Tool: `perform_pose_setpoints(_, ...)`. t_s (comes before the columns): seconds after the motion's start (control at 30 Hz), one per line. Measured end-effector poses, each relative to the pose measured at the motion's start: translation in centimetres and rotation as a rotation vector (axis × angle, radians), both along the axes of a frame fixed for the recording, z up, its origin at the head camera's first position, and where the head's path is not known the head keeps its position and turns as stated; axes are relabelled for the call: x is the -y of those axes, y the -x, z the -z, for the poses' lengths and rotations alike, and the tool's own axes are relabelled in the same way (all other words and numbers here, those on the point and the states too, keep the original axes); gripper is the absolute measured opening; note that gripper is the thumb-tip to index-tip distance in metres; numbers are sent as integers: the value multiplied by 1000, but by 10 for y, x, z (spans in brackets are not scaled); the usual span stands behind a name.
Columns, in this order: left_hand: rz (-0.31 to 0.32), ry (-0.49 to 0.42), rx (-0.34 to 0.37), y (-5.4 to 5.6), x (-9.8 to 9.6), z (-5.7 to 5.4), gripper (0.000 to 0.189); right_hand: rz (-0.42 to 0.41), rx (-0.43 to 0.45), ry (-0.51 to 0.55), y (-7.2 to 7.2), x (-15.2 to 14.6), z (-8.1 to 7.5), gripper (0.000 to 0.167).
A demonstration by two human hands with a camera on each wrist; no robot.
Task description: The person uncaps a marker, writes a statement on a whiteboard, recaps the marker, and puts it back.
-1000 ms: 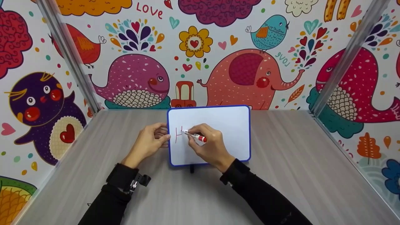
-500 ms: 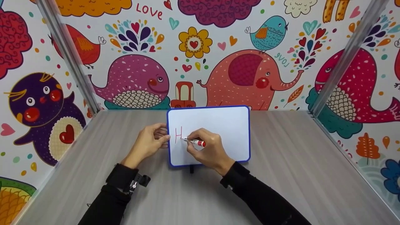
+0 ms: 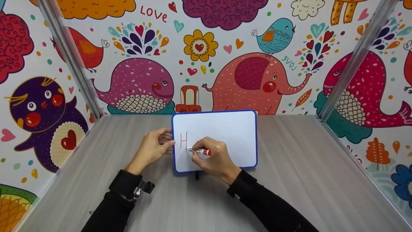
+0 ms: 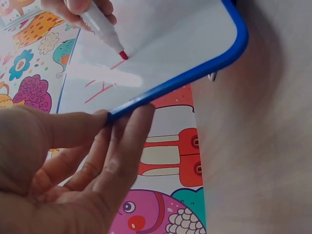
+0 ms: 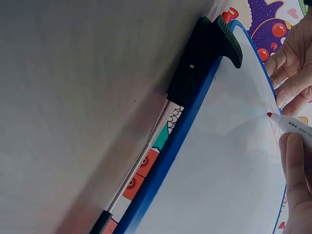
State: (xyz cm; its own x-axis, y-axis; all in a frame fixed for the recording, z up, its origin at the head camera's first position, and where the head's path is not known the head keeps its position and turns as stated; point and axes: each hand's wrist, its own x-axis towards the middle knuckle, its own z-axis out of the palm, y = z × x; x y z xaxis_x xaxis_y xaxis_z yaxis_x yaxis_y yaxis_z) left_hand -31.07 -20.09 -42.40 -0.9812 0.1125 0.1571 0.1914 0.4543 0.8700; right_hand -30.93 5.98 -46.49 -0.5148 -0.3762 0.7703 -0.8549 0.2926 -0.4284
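Note:
A small whiteboard with a blue frame stands tilted back near the far end of the table. My left hand pinches its left edge, thumb at the front and fingers behind, as the left wrist view shows. Between the thumb and fingers of my right hand is a white marker with a red end. Its red tip touches the board at the foot of the right stroke of a red letter H. The rest of the board's face is white.
In the right wrist view, a black clip grips the board's lower edge, with a thin metal rod beside it. Patterned walls rise behind and beside the grey table. Metal posts stand at the corners.
My right hand has moved the marker down the board, and the right stroke of the H has grown longer. My left hand has stayed at the board's edge.

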Motion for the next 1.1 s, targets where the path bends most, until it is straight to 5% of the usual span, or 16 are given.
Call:
perform_pose_setpoints(0.53,-22,8,33,-2,0,-1,50,-1,23,-6,-3,0,0,16)
perform_pose_setpoints(1.1,-29,73,-39,0,-3,1,42,65,-70,27,-2,-6,-3,14)
